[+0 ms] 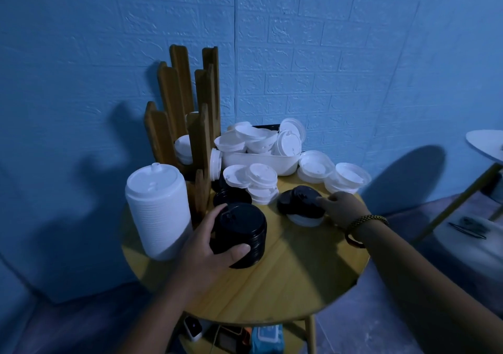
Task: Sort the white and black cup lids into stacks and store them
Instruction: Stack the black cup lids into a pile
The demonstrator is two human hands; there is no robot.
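A stack of black lids (pixel 242 234) stands on the round wooden table (pixel 285 280), and my left hand (pixel 206 247) grips it from the left with the thumb in front. My right hand (pixel 340 206) pinches the edge of a loose black lid (pixel 299 200) that lies over a white one further right. A tall stack of white lids (pixel 158 212) stands at the left. Loose white lids (pixel 255 179) are piled behind, some in a white tray (pixel 261 160). A few more black lids (pixel 231 197) lie behind the black stack.
A wooden slotted lid holder (pixel 187 114) stands at the back left with white lids (pixel 183 149) inside it. The blue wall is close behind. A second white table (pixel 484 146) is at the right. Small items sit on the shelf (pixel 245 337) under the table.
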